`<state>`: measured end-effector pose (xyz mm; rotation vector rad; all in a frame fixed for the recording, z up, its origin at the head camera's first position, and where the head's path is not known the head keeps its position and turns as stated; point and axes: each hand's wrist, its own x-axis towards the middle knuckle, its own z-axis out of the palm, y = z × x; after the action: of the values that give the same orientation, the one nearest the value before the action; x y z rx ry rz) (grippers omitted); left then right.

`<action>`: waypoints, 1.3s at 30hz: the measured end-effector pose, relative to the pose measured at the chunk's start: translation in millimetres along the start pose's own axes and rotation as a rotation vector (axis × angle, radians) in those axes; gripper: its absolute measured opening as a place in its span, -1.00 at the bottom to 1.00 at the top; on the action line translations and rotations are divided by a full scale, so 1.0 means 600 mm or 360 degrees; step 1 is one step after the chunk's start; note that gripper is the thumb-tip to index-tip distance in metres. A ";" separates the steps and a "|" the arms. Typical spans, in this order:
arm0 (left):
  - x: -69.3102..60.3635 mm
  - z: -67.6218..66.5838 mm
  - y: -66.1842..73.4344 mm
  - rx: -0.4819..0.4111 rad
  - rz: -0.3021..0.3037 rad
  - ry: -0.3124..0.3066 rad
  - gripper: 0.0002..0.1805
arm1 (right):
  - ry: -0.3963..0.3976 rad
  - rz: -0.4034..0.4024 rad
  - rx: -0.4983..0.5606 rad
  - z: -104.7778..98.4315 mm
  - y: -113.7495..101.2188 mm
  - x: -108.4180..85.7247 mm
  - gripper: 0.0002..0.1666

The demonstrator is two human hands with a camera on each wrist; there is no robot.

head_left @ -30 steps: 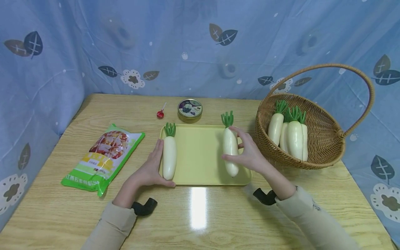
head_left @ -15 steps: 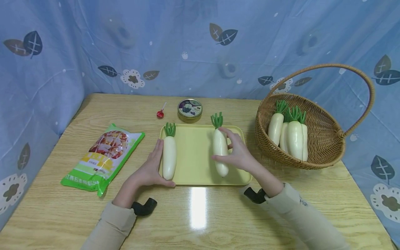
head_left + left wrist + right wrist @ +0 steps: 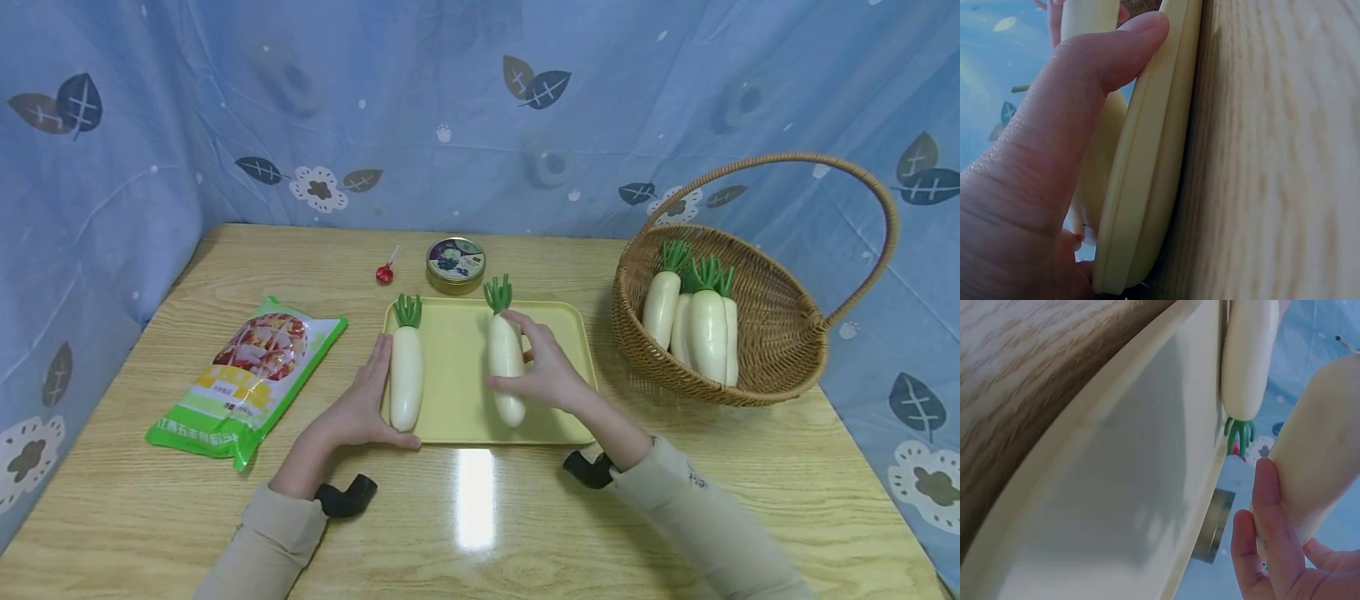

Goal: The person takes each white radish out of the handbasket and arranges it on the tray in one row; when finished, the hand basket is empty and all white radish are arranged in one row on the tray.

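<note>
A pale yellow tray (image 3: 456, 375) lies on the wooden table. Along its left side rests a white radish (image 3: 407, 379) with green stalks. My left hand (image 3: 358, 414) touches the tray's near-left corner, fingers straight along the left edge; in the left wrist view its thumb lies on the tray rim (image 3: 1138, 194), while its other fingers are mostly hidden. My right hand (image 3: 553, 377) grips a second white radish (image 3: 504, 346) between thumb and fingers, stalks pointing away. In the right wrist view this held radish (image 3: 1322, 437) is raised above the tray.
A wicker basket (image 3: 780, 333) with several white radishes (image 3: 707, 333) stands at the right, its handle arching high. Behind the tray are a round tin (image 3: 456, 265) and a red lollipop (image 3: 385, 273). A green food packet (image 3: 251, 379) lies left. A blue curtain (image 3: 450, 108) surrounds the table.
My right hand has carried its radish leftward over the tray, toward the tray's middle. My left hand and the first radish have stayed in place.
</note>
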<state>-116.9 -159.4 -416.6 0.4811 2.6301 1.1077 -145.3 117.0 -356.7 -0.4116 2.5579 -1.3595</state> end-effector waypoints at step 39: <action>0.000 -0.002 0.000 0.0012 0.0009 -0.0006 0.63 | -0.0145 -0.0033 -0.0095 0.106 -0.011 0.058 0.16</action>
<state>-117.1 -160.0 -415.8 0.4922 2.6320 1.0982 -156.7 52.3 -388.1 -0.5003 2.5317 -1.2436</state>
